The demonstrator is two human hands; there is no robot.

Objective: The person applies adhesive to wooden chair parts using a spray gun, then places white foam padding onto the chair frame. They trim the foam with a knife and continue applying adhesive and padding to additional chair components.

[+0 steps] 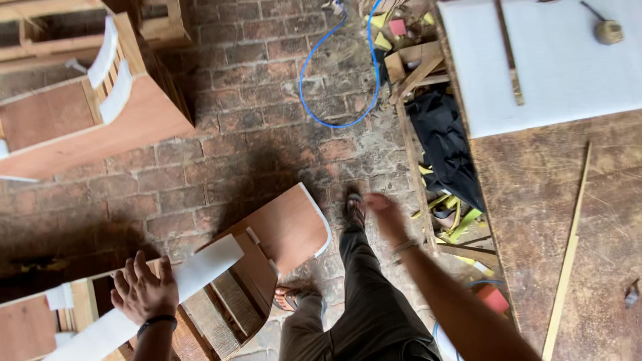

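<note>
The left hand [144,291] rests with fingers spread flat on the white foam strip [154,297] padding a curved plywood furniture frame [267,247], which stands on the red brick floor [254,134]. The right hand [384,210], blurred, hangs empty with fingers loosely together beside the worn wooden desk [535,220].
</note>
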